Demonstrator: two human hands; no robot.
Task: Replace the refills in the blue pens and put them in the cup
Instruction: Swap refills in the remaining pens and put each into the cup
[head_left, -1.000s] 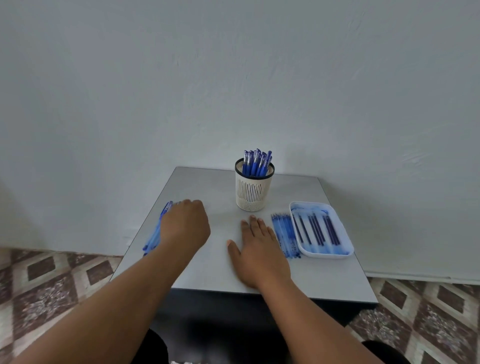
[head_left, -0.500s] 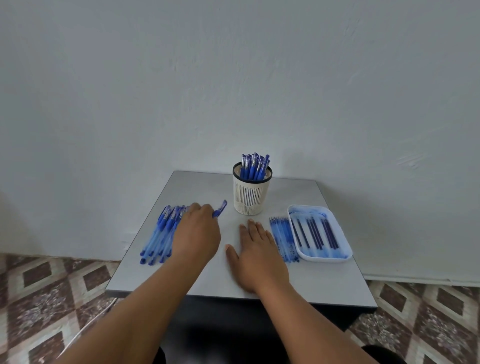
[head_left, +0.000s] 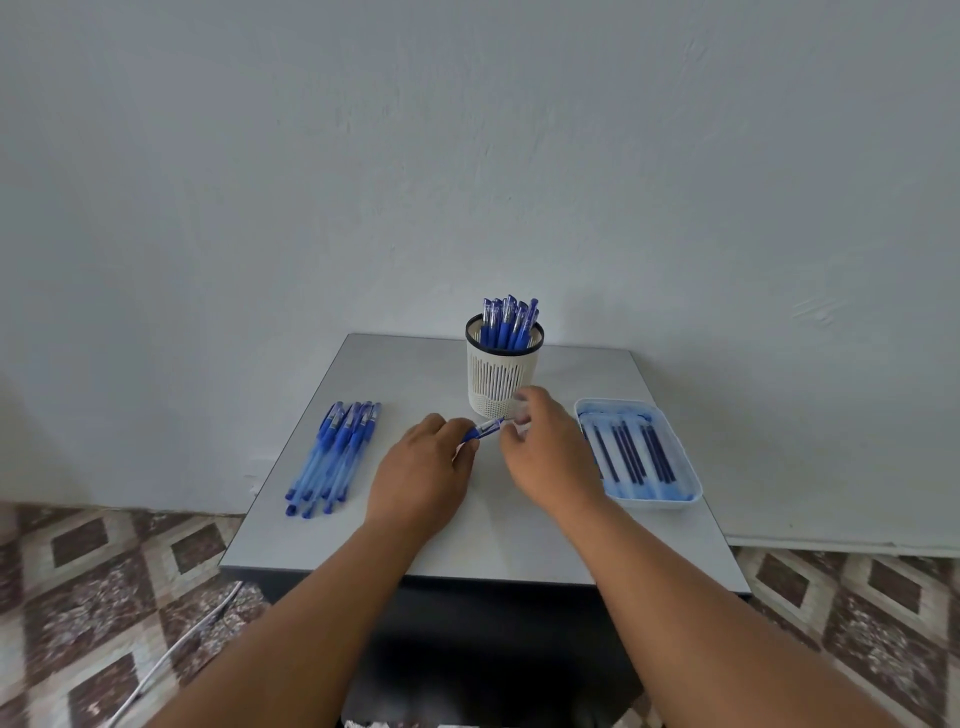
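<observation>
Pen sits pinched in the left hand fingers, now lifted from the pile to mid-bench, before the cup. Right hand has left the bench; its fingers curl at the pen's tip, ready to open it. Refills wait in the tray.

Both forearms are seen bare to the lower edge of the frame, with no sleeves. Nothing is worn on the left hand or the right hand: no rings, watch or gloves.
</observation>
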